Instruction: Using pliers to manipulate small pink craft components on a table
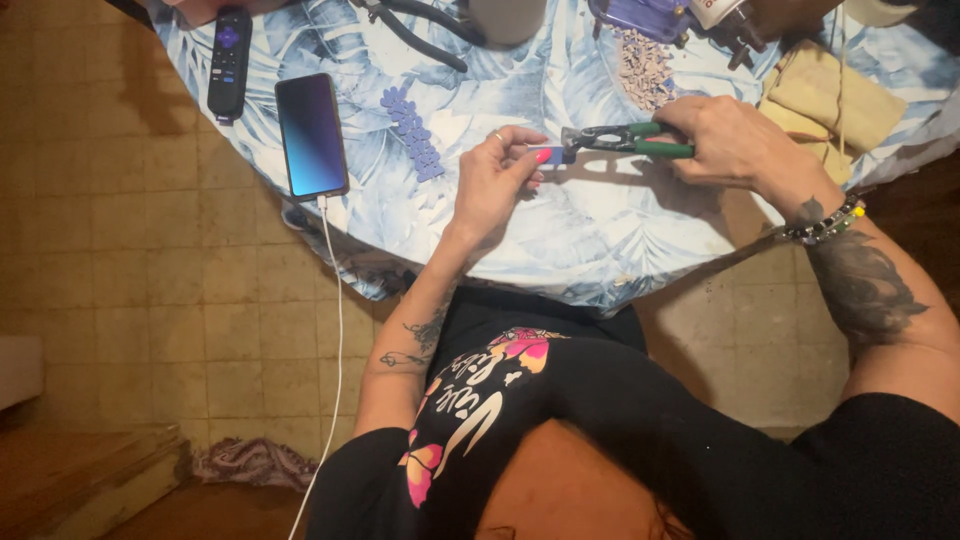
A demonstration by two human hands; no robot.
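left hand (492,178), fingers pinched on a small blue tile piece (546,154) held above the counter (600,230) so the green-handled nippers (625,140), squeezed in the closed right hand (725,140), can bite its edge; phone (311,135), remote (229,62), tile chips (643,68) lie nearby.

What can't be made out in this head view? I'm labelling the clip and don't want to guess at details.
- Small blue piece: mostly covered by the left hand fingertips and the nipper tip; its shape is unclear.
- Green-handled nippers: grips hidden inside the right hand.
- Black pliers, grey cup and purple tray: cut off by the top edge.
- Pale tile chips: too small to count.
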